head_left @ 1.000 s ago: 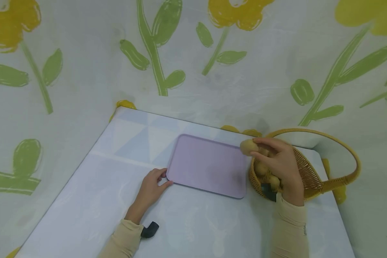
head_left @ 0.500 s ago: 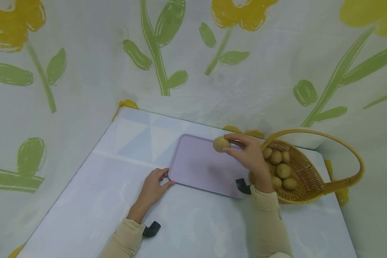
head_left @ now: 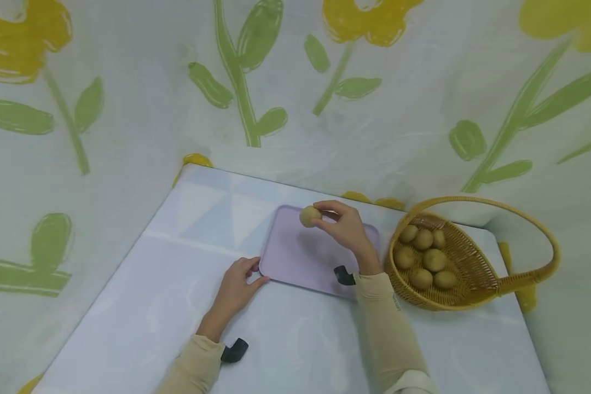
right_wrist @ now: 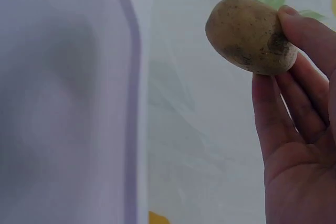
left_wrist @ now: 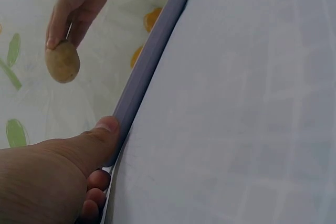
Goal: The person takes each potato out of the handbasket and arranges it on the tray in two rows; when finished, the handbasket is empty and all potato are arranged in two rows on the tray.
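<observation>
In my right hand (head_left: 343,227) is a potato (head_left: 310,216), pinched between thumb and fingers above the far part of a lilac tray (head_left: 295,262). The right wrist view shows this potato (right_wrist: 249,35) as brown and oval, with dark blemishes near one end. My left hand (head_left: 233,290) holds the tray's near left corner. In the left wrist view its thumb lies on the tray rim (left_wrist: 139,80), with the other fingers curled below. No potato shows on the visible part of the tray; my right hand and wrist hide some of it.
A wicker basket (head_left: 473,262) with a tall arched handle stands right of the tray. Several potatoes (head_left: 434,260) lie inside it. The pale patterned table (head_left: 285,334) meets flower-printed cloth walls (head_left: 399,126) at the back and left.
My right hand has carried the potato leftward from above the basket to over the tray, uncovering the potatoes in the basket. The left hand stays at the tray corner.
</observation>
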Tool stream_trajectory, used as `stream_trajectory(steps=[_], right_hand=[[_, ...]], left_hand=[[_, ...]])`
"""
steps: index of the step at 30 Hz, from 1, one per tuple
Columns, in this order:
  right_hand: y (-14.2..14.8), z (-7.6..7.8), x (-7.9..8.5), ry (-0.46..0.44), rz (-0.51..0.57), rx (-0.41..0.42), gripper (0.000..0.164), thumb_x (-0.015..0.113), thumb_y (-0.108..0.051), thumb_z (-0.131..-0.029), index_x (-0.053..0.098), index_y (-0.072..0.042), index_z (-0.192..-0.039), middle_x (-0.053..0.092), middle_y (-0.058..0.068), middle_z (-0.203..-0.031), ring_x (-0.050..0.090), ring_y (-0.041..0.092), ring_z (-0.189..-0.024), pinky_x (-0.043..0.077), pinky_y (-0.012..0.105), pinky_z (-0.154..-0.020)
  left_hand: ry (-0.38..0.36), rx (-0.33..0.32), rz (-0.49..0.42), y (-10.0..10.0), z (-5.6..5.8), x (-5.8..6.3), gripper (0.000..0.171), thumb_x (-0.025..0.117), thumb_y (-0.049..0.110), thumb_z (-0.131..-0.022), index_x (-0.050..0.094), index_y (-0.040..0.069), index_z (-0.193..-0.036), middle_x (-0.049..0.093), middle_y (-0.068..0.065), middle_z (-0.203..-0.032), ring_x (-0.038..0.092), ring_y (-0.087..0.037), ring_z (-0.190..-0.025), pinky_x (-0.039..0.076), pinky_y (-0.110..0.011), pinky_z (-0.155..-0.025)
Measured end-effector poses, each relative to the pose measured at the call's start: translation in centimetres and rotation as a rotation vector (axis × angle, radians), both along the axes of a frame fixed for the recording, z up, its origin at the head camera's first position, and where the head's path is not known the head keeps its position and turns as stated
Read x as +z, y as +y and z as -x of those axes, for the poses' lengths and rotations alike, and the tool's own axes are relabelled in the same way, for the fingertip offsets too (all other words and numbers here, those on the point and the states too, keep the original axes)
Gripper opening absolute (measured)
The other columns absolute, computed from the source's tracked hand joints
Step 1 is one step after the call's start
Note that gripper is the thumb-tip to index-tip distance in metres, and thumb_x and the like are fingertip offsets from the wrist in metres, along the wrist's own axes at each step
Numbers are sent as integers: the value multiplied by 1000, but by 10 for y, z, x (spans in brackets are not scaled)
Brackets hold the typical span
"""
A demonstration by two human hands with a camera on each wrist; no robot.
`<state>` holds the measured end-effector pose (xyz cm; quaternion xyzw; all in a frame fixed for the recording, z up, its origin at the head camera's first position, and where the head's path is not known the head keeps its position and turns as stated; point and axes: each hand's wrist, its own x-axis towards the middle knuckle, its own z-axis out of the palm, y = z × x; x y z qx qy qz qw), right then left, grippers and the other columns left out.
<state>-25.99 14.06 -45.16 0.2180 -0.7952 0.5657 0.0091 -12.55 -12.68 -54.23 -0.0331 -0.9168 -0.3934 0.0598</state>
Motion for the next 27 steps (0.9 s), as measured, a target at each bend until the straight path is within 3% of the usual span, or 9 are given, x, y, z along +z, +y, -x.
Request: stream_trajectory(steps=[10,27], right_hand=[[-25,21,-30,-124,-24,-45,42,84,-9,-84,71,1,-122,71,18,-125,66,31,-120,54,29,-102],[-45,39,-46,-263,-94,-63,40,82,-16,-87,71,-5,-124,71,13,-128,67,28,-122,55,30,-100]], left_hand=[[-38,7,-15,2,1,1,51,85,23,-84,68,2,-127,65,-3,-98,56,-16,-89,50,-36,-81],[-24,7,-9,2,1,0,51,85,23,-83,68,2,-127,65,-3,-98,54,-15,-88,49,-34,-79]])
